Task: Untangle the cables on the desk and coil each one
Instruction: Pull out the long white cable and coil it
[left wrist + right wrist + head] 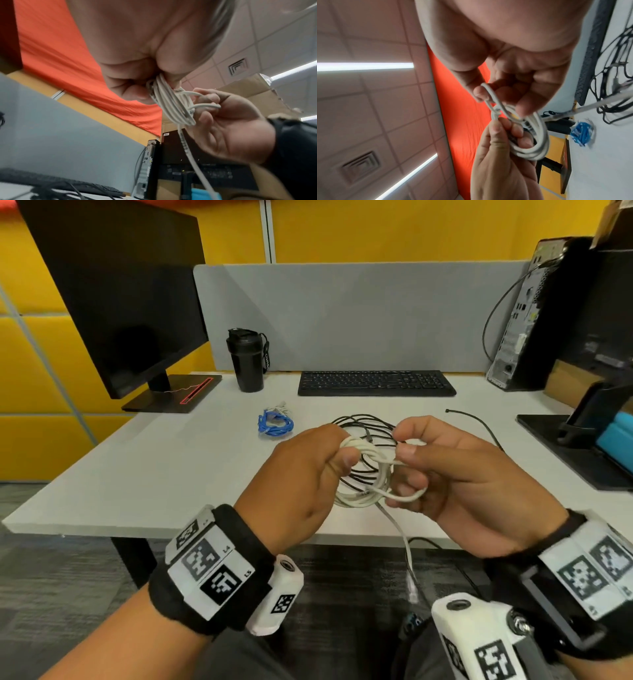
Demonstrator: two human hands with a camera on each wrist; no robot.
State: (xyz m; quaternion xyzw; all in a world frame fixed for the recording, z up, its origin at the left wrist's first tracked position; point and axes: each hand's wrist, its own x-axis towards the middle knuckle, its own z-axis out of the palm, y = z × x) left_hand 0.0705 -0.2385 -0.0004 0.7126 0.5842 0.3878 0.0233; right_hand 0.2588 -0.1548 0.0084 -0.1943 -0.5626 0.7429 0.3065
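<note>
I had the white cable [363, 470] up off the worktop [178, 474], wound into a tight coil held between both hands in front of me. My left hand [305, 477] was clamped on one side of the coil, thumb and fingers curled over the gathered turns. My right hand [455, 484] pinched a small loop of the same cable pulled out across the coil, which I judged to be the wrap that locks the bundle. The free tail with its plug hung down past the worktop edge toward the floor.

Directly behind my hands the black cable [370, 426] lay on the worktop in loose, overlapping rings, one end trailing off to the right; I judged it gathered only roughly, not tidily coiled. Further back and to the left, the blue cable [275, 424] sat as a small bundle, well apart from the others and apparently finished.

So, by my reading: blue done, white nearly tied off, black left to do. The keyboard [376, 383], a dark bottle [246, 361] and the monitor [116, 302] stood at the back.
</note>
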